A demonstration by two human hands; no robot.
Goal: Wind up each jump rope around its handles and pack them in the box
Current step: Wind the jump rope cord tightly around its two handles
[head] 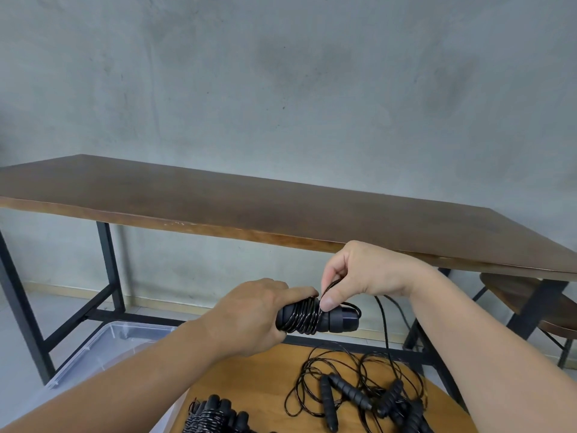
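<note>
My left hand (249, 317) grips a pair of black jump rope handles (337, 318), held level in the air above a round wooden table (265, 376). Black cord is coiled around their middle. My right hand (359, 276) pinches the cord (331, 285) just above the coil, thumb pressed against the handles. The loose end of the cord hangs down to the right. A tangle of unwound jump ropes (368, 398) lies on the round table. Wound-up ropes (212, 414) lie at its near edge. A clear plastic box (103, 348) stands on the floor to the left.
A long dark wooden table (249, 207) on black metal legs stands ahead against a grey concrete wall. A wooden stool (524, 292) sits under its right end. Grey floor shows to the left of the box.
</note>
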